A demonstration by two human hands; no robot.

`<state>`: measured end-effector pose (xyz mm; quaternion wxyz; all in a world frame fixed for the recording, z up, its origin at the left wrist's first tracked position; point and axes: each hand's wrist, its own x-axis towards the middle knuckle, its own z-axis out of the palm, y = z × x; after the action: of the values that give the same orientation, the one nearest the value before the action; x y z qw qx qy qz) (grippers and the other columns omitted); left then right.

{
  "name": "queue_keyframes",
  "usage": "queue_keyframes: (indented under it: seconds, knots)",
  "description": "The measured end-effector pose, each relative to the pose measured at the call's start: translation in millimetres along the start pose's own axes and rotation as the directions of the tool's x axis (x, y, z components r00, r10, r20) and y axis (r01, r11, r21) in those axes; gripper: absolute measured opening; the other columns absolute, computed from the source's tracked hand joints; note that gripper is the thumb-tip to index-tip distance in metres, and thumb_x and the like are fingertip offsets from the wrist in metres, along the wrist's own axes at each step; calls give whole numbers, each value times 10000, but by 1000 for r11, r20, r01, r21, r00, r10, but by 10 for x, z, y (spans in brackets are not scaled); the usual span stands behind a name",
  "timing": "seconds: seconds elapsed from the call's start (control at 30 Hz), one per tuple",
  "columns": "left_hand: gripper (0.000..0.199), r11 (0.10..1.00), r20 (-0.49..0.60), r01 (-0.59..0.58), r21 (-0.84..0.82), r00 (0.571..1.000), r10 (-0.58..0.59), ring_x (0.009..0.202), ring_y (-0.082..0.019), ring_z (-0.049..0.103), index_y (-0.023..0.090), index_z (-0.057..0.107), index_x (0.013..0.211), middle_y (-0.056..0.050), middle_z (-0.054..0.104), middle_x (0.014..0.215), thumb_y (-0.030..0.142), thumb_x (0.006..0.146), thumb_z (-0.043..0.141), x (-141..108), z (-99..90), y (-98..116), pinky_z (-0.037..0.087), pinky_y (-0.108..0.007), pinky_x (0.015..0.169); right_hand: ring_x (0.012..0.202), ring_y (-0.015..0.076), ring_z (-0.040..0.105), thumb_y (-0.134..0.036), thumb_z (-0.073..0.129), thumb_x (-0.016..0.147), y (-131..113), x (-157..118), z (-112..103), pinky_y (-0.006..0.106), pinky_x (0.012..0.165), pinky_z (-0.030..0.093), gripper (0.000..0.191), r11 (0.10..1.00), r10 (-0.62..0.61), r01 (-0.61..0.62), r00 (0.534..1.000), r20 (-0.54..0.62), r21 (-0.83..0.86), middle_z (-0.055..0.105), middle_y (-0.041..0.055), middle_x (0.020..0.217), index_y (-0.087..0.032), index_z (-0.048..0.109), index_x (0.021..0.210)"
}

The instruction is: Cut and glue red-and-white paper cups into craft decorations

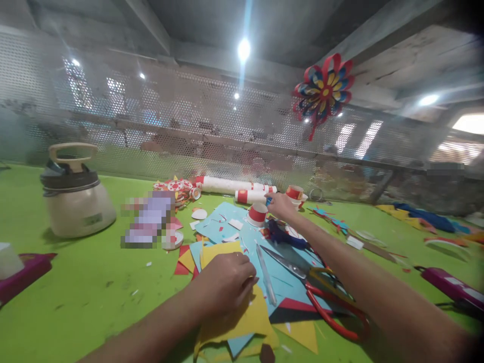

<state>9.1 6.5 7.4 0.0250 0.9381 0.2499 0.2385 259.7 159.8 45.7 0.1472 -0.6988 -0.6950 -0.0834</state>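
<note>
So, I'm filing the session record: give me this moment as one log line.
left hand: on yellow paper | right hand: at blue piece, beside cup | pen: on blue paper | red scissors: beside pen

Lime-green surface [124, 282], red-handled scissors [300, 271] on light-blue paper [283, 285], yellow paper [259, 315] left of the scissors, red-and-white cup [257, 215] beyond them

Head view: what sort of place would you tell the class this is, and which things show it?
Probably a craft workspace, judging by the red-handled scissors, the yellow paper and the flower-shaped decoration.
</note>
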Motion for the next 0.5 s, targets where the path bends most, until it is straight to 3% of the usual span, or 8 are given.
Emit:
queue_keyframes:
  seconds: [0.23, 0.37, 0.5]
  knots:
    - [234, 1000, -5, 11, -6, 1000, -11, 640, -159, 536, 184, 549, 685, -30, 597, 710, 214, 895, 452, -21, 48, 0, 343, -284, 556, 993, 213, 621, -298, 577, 922, -115, 575, -131, 412, 823, 529, 283, 998, -27, 28, 1000, 13, -56, 597, 78, 1201, -180, 574, 1180]
    - [212, 1000, 23, 22, 4, 999, -22, 648, -161, 549, 187, 558, 696, -26, 611, 716, 223, 885, 470, -14, 53, -20, 351, -290, 554, 987, 211, 623, -297, 573, 925, -213, 832, -62, 407, 820, 531, 278, 995, -41, 48, 996, 76, -89, 598, 76, 1199, -183, 575, 1179]
    - [213, 1000, 21, 22, 17, 1000, -22, 676, -172, 571, 187, 571, 717, -34, 615, 705, 245, 892, 464, -29, 48, -17, 365, -295, 569, 983, 217, 624, -303, 577, 922, -267, 908, 71, 415, 818, 532, 289, 989, -29, 48, 991, 133, -142, 600, 75, 1191, -172, 574, 1179]
